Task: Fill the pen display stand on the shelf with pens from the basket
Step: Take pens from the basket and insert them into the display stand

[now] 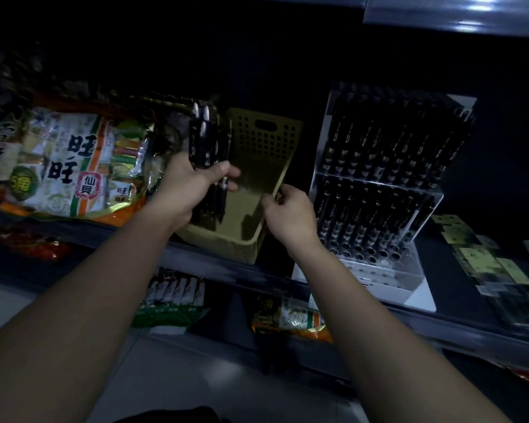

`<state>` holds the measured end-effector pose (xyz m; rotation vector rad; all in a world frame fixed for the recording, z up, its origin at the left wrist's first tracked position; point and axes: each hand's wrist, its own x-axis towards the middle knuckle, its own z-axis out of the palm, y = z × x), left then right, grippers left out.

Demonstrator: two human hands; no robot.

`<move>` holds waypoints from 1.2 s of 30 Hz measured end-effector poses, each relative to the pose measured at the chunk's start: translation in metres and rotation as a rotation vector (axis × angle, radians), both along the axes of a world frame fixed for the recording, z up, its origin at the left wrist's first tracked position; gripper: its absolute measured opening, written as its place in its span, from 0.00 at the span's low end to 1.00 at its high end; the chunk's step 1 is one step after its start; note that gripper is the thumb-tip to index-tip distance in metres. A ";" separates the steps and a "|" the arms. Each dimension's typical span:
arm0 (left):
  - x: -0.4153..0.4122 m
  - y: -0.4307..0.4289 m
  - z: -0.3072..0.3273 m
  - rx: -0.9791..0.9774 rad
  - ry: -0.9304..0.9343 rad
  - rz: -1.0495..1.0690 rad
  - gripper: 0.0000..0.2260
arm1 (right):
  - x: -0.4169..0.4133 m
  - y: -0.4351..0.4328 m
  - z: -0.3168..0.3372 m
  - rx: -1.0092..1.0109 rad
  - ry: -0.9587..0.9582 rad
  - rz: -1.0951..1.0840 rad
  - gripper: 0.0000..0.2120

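The view is dim and underexposed, its upper half sinking to near black. Overhead light glares on the glossy grey shelf-edge strip (477,13) and whitens the clear acrylic pen display stand (379,279). Yellow-green flat packets (489,264) at the right edge smear into blur.

Middle of pens (206,138) behind fingers (225,170) of left hand (190,187)

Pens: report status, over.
Left hand grips pens over basket. Right hand holds basket rim. Stand mostly full, front holes empty. Nothing blocking.
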<state>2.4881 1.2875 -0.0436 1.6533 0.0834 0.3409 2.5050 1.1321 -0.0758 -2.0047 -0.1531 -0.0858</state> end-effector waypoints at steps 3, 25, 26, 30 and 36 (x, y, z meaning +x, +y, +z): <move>-0.007 -0.011 0.018 -0.204 -0.054 -0.042 0.04 | 0.001 0.003 -0.003 -0.030 0.001 -0.012 0.11; -0.091 -0.116 -0.016 -0.368 0.275 -0.400 0.02 | -0.067 -0.080 0.052 0.476 -0.074 0.142 0.07; -0.093 -0.121 -0.019 -0.374 0.293 -0.410 0.02 | -0.067 -0.085 0.052 0.463 -0.075 0.183 0.05; -0.097 -0.132 -0.026 -0.363 0.370 -0.471 0.02 | -0.065 -0.105 0.044 0.324 -0.024 0.250 0.06; -0.096 -0.143 -0.027 -0.371 0.442 -0.564 0.05 | -0.063 -0.120 0.038 0.299 -0.009 0.273 0.05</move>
